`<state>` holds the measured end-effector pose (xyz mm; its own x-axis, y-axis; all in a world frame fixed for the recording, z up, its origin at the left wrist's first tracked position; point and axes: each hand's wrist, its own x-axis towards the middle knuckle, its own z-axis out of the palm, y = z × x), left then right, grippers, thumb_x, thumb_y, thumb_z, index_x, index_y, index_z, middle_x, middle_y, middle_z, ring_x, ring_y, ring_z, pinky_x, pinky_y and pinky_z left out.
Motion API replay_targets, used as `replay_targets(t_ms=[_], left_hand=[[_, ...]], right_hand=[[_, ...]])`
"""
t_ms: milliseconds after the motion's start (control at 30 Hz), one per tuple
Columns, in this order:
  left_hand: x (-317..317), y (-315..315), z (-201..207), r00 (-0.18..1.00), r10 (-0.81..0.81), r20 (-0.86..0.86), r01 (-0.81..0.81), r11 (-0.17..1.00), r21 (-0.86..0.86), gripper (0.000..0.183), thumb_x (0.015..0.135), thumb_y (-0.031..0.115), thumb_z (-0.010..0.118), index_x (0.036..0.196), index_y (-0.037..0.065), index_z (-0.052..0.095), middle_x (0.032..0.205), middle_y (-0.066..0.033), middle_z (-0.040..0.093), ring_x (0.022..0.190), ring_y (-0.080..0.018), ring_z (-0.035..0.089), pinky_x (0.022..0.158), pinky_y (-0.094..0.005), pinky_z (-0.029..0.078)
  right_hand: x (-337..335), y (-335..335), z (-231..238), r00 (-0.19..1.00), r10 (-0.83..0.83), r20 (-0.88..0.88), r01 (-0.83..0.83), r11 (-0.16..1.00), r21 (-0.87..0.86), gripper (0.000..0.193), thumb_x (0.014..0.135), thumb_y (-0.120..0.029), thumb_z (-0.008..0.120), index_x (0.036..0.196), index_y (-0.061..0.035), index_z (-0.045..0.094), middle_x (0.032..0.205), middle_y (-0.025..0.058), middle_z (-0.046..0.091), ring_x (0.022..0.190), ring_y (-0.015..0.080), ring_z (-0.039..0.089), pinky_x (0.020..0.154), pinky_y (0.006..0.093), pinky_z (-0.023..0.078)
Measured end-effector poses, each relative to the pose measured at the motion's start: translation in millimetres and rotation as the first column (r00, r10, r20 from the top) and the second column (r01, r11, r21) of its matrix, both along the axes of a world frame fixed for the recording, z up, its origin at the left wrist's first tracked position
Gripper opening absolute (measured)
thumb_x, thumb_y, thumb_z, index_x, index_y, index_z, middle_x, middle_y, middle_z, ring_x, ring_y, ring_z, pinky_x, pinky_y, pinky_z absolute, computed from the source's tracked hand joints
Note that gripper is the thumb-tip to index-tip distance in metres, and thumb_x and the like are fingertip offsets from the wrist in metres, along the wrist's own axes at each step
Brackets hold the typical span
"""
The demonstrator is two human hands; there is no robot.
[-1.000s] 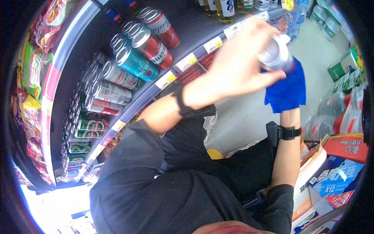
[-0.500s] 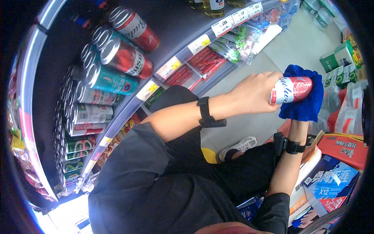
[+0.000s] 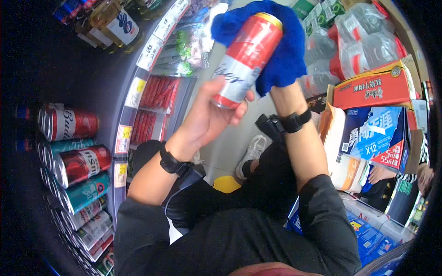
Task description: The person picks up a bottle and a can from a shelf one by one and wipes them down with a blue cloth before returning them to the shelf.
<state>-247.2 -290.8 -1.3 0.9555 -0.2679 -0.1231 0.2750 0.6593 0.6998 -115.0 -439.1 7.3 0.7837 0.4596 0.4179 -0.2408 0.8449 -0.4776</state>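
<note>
My left hand (image 3: pixel 216 110) is closed round the lower end of a red and white beer can (image 3: pixel 251 57), held tilted with its gold-coloured end up and to the right. Behind the can and along its right side spreads a dark blue cloth (image 3: pixel 285 50). It covers my right hand (image 3: pixel 284 94), leaving only the wrist side in sight; the fingers are hidden beneath the cloth. Whether the cloth presses on the can I cannot tell. Both wrists wear black straps with a small black device.
At left, a shelf holds rows of cans (image 3: pixel 83 165) and some bottles (image 3: pixel 115 23). Red packets (image 3: pixel 159 92) lie on a lower shelf. To the right stand wrapped clear bottles (image 3: pixel 363 41), a red carton (image 3: pixel 373 87) and a blue box (image 3: pixel 375 133). Another person's hand (image 3: pixel 380 174) shows beyond them.
The view has turned, so the shelf cans sit lower and farther left. My hands, the can and the cloth appear higher and farther left. The can's gold end now tilts upward, in front of the cloth.
</note>
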Motion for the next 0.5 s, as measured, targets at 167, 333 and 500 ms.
replay_targets(t_ms=[167,333,500], left_hand=[[-8.3,1.9,-15.5,0.972,-0.228,-0.056,0.18,0.879,-0.442,0.086,0.097,0.068,0.036,0.132,-0.009,0.051,0.088,-0.0092,0.062,0.054,-0.0094,0.051,0.045,-0.0214,0.041],[-11.9,3.1,-25.1,0.956,-0.272,-0.108,0.206,0.886,-0.415,0.084,0.097,0.069,0.039,0.133,-0.007,0.051,0.091,-0.0091,0.063,0.055,-0.0087,0.05,0.046,-0.0224,0.039],[-4.5,-7.3,-24.0,0.984,-0.151,-0.095,0.155,0.987,0.037,0.065,0.097,0.055,0.056,0.129,-0.002,0.056,0.102,-0.0107,0.068,0.067,-0.0115,0.058,0.052,-0.0247,0.043]], right_hand=[[-14.0,-1.6,-36.3,0.986,-0.007,-0.167,0.003,1.0,-0.021,0.041,0.108,-0.037,0.043,0.121,-0.0022,0.061,0.117,0.0158,0.069,0.107,0.0274,0.067,0.098,0.0412,0.053],[-23.9,-5.4,-46.8,0.971,-0.009,-0.24,0.006,1.0,-0.014,0.042,0.108,-0.038,0.043,0.121,-0.0025,0.061,0.116,0.0156,0.07,0.106,0.0272,0.067,0.097,0.0408,0.053],[-17.7,-22.3,-57.8,0.959,-0.032,-0.282,0.032,0.999,-0.006,0.042,0.108,-0.038,0.042,0.12,-0.0027,0.061,0.115,0.0155,0.07,0.105,0.027,0.067,0.096,0.0404,0.054]])
